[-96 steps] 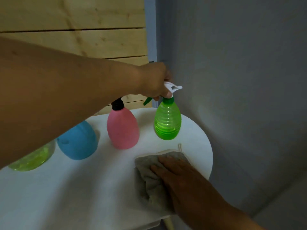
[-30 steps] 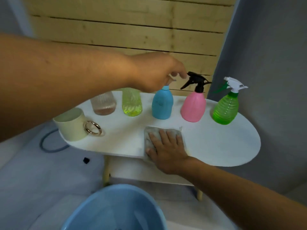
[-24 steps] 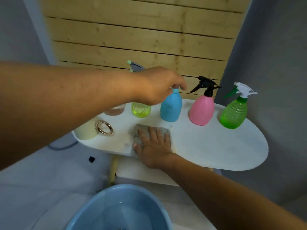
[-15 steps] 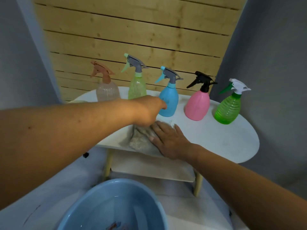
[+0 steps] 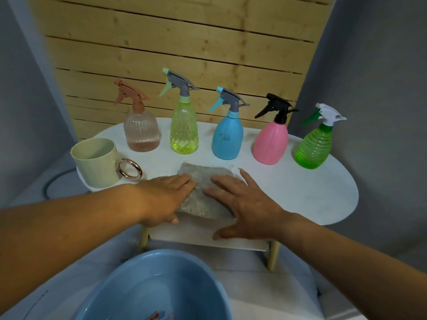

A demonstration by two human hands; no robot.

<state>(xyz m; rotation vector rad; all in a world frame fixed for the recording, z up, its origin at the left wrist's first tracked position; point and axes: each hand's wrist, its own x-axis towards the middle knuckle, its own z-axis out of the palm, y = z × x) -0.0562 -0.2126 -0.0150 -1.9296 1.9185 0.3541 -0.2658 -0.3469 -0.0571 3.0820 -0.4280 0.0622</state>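
Note:
A grey cloth (image 5: 203, 181) lies near the front edge of the white oval table (image 5: 312, 195). My left hand (image 5: 165, 197) rests flat on the cloth's left side with fingers straight. My right hand (image 5: 242, 202) lies flat on its right side, fingers spread, thumb hanging past the table edge. Behind the cloth stands a row of spray bottles: clear pink (image 5: 141, 132), yellow-green (image 5: 184, 132), blue (image 5: 227, 139), pink with a black head (image 5: 270, 144) and green with a white head (image 5: 315, 148).
A cream mug (image 5: 97, 162) with a gold ring handle stands at the table's left end. A blue basin (image 5: 157, 287) sits on the floor in front of the table. A wooden slat panel stands behind the table, and a grey wall on the right.
My left hand let go of the bottle tops and came down onto the cloth beside my right hand. The cloth slid left along the table front.

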